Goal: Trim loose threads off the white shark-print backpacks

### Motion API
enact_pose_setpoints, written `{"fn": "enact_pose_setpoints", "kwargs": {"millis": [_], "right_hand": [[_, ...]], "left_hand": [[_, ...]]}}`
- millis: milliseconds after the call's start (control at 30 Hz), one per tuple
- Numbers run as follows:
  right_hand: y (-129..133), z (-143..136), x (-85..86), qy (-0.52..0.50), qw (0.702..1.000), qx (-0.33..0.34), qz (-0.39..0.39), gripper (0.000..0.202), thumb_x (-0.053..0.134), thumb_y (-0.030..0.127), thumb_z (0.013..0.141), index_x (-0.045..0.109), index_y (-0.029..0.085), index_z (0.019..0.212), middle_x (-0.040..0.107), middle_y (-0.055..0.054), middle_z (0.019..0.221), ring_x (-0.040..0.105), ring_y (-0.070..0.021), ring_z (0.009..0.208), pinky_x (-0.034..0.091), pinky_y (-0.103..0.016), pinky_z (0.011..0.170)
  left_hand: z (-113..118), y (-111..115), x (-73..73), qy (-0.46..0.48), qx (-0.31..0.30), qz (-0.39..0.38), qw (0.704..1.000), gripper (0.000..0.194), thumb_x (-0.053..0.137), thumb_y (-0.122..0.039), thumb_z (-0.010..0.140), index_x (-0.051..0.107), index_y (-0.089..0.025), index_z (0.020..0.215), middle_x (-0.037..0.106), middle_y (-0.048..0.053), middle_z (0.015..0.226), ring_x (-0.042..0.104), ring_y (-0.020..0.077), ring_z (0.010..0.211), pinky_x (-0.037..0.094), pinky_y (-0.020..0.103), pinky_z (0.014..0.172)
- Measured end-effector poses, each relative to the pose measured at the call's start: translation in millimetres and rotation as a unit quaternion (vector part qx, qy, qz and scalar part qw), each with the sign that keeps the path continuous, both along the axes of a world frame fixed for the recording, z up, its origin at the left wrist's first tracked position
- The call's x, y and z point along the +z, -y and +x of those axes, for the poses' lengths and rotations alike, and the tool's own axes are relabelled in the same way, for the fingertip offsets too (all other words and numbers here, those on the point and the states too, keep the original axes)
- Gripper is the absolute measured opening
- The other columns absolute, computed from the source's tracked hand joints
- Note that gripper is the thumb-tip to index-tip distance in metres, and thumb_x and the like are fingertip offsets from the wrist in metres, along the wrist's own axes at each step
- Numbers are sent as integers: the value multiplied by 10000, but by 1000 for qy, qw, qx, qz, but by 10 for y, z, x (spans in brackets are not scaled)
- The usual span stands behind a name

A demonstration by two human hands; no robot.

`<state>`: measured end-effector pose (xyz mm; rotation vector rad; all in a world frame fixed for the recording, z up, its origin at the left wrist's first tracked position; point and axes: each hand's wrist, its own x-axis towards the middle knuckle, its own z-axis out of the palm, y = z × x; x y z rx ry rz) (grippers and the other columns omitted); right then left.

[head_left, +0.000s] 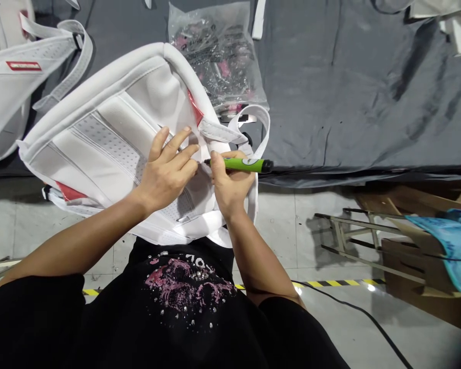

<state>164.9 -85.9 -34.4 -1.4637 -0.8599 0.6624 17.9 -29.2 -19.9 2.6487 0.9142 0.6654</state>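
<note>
Pen (249, 165) gripped in right hand's (232, 187) curled fingers, tip at white bag (126, 118), center-left of frame; left hand (167, 171) pressed on bag fabric, fingers spread, nothing grasped; clear plastic bag (223, 56) upper center, on gray-covered table (361, 97)

Pale tiled floor (280, 236), striped tape (330, 283)
</note>
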Motion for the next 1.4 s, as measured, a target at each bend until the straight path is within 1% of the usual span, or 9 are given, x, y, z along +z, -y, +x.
{"fn": "enact_pose_setpoints", "kwargs": {"millis": [267,467,567,633,733,833,900,967,1400], "right_hand": [[-4,-6,30,34,999,1,6,270,690,443,881,585,221,769,554,18,701,564,-133,635,535,-306,613],[-17,13,-4,-12,1000,-1,-13,317,698,504,862,570,226,776,557,29,664,569,-137,608,545,-306,578],[-12,32,-39,-14,999,-32,-14,338,706,509,852,565,219,752,555,31,643,558,-129,590,546,-298,566],[-4,27,-45,-20,999,-30,-15,326,705,506,854,579,218,767,571,28,660,568,-125,598,547,-290,569],[13,-4,-34,-28,999,0,-18,289,713,489,853,603,226,801,592,34,681,584,-119,604,539,-276,569],[43,-25,-31,-20,1000,-16,-15,261,704,469,867,613,230,816,588,46,665,572,-113,578,524,-270,567],[68,-27,-42,-13,1000,-3,-10,240,711,455,868,631,229,849,609,41,693,583,-116,596,527,-276,593],[88,-25,-56,-12,1000,2,-5,232,718,444,867,638,226,856,631,32,726,600,-123,626,533,-285,622],[125,-54,-47,3,1000,-2,-10,246,698,434,886,648,193,881,644,22,737,596,-119,630,522,-275,638]], "left_hand": [[-1,-7,-23,10,2,-2,1000,216,444,-294,1030,607,-218,911,678,58,1334,401,287,1474,90,711,1256],[-8,-12,-46,5,2,16,1000,225,436,-296,1029,618,-223,919,684,42,1323,426,282,1460,137,695,1260],[-12,-9,-59,4,3,30,1000,180,475,-295,1008,627,-246,923,684,27,1324,426,271,1463,154,671,1274],[-16,-1,-57,-2,6,41,999,154,491,-262,991,624,-255,913,682,14,1329,428,254,1466,175,649,1282],[-22,15,-39,-16,14,87,996,157,494,-205,976,615,-260,893,683,-2,1329,452,232,1454,234,609,1278],[-19,28,-6,-15,12,184,983,138,532,-178,962,603,-249,868,711,1,1281,509,223,1409,286,546,1268],[-10,36,22,-12,14,242,970,124,577,-158,939,594,-237,845,737,0,1228,562,226,1358,270,492,1280],[1,41,45,-13,19,267,963,118,616,-151,917,591,-231,835,752,-2,1192,594,229,1323,229,448,1297],[-23,54,31,-26,20,234,972,117,578,-158,924,621,-261,889,732,-15,1244,534,209,1390,220,455,1299]]}}
